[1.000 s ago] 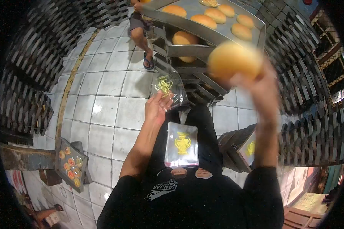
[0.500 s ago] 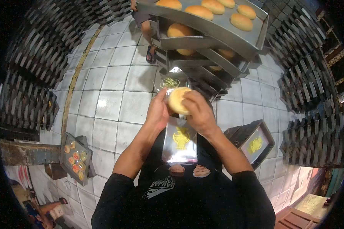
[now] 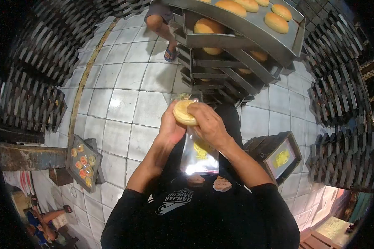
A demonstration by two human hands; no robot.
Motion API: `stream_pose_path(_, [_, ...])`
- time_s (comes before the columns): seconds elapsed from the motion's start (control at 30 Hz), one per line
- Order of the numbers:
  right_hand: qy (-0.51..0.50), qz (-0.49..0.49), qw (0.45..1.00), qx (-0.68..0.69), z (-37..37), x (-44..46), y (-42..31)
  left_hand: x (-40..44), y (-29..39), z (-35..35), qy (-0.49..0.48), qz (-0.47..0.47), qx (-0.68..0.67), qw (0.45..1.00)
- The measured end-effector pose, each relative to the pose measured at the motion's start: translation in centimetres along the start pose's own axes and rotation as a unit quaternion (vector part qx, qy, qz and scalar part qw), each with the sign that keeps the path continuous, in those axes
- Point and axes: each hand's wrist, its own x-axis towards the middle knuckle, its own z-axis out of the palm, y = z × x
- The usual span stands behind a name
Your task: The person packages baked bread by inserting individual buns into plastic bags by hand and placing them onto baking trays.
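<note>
A round, golden bun [image 3: 185,113] is held between my two hands in front of my body. My left hand [image 3: 170,126] supports it from the left side, its fingers partly hidden behind. From the right, my right hand [image 3: 210,125] grips the bun with bent fingers. Beyond the bun shows the edge of a clear plastic bag with a yellow print [image 3: 182,96]; whether a hand holds it is hidden. On my lap lie clear plastic bags [image 3: 199,159] with a yellow print, just below my right hand.
Stacked metal trays of buns [image 3: 241,39] stand ahead. To the right is a dark box [image 3: 284,159] with printed bags on top. A tray of wrapped breads [image 3: 84,164] sits at left. Tall tray stacks [image 3: 33,108] line the sides. A person's sandaled foot [image 3: 170,53] is ahead.
The bun has come slightly down and left, closer to my left palm, and has tilted. Less of the bag beyond it shows. The view has shifted, and the person's leg ahead shows more.
</note>
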Motion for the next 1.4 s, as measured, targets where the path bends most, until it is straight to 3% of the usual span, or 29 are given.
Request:
stream_pose_path(0.13, [-0.008,-0.057,0.998,-0.040,-0.3,0.6,0.3,-0.9,-0.2,1.2,0.015,0.006,-0.046,0.999])
stream_pose_path(0.27, [0.010,-0.032,0.997,-0.074,0.0,1.2,0.4,-1.3,0.2,2.5,-0.019,0.012,-0.077,0.997])
stream_pose_path(0.3, [-0.009,-0.049,0.997,-0.053,0.6,1.0,0.2,-1.1,1.2,2.0,-0.030,-0.035,-0.109,0.993])
stream_pose_path(0.43, [-0.042,-0.052,0.997,-0.036,0.5,0.8,1.6,-1.9,1.5,2.2,0.038,-0.033,-0.118,0.992])
stream_pose_path(0.53, [-0.057,-0.038,0.997,-0.028,0.9,0.4,1.6,-1.7,1.4,0.6,0.037,-0.037,-0.123,0.991])
stream_pose_path(0.6, [-0.077,-0.080,0.993,-0.040,1.5,0.3,1.2,-1.3,0.9,-0.6,0.016,-0.042,-0.129,0.991])
stream_pose_path(0.67, [-0.099,-0.047,0.994,-0.020,1.8,0.1,0.5,-1.4,0.6,-0.5,0.015,-0.026,-0.144,0.989])
stream_pose_path(0.73, [-0.109,0.067,0.992,0.023,2.2,-0.3,-0.9,-1.1,0.7,-1.6,-0.008,-0.022,-0.139,0.990])
stream_pose_path(0.8, [-0.141,0.064,0.988,0.021,1.9,-0.5,-1.9,-1.3,0.6,-1.9,-0.030,-0.020,-0.130,0.991])
stream_pose_path(0.87, [-0.169,0.065,0.983,0.011,1.6,-0.2,-1.7,-2.3,-0.9,0.2,0.071,0.035,-0.037,0.996])
stream_pose_path(0.93, [-0.123,0.023,0.986,-0.113,1.3,0.4,-1.0,-3.0,-2.0,1.0,0.074,0.044,0.006,0.996])
stream_pose_path(1.03, [-0.134,0.028,0.987,-0.085,1.3,0.3,-0.5,-2.0,0.3,0.3,-0.095,0.097,-0.034,0.990])
stream_pose_path(1.07, [-0.137,0.039,0.989,-0.041,1.4,0.1,-0.5,-1.0,0.8,0.2,-0.095,0.096,-0.031,0.990])
stream_pose_path(1.13, [-0.129,0.036,0.990,-0.032,1.4,0.2,-0.5,-0.2,1.1,1.1,-0.052,0.091,-0.028,0.994])
stream_pose_path(1.17, [-0.130,0.054,0.989,-0.034,0.7,1.0,-0.4,-1.4,-0.9,3.4,0.038,0.099,0.113,0.988])
stream_pose_path(1.2, [-0.126,0.072,0.989,-0.036,0.2,1.7,-0.2,-1.1,-2.1,3.5,0.041,0.177,0.078,0.980])
stream_pose_path(1.27, [-0.102,0.052,0.993,-0.041,0.5,1.2,0.2,-0.9,-0.9,1.8,-0.038,0.104,-0.098,0.989])
stream_pose_path(1.33, [-0.122,0.086,0.988,0.043,0.3,1.0,-0.6,0.8,-0.5,1.0,-0.035,0.087,-0.091,0.991])
stream_pose_path(1.4, [-0.126,0.081,0.989,-0.001,0.8,0.4,0.6,0.2,-1.8,2.3,0.017,0.103,-0.014,0.994])
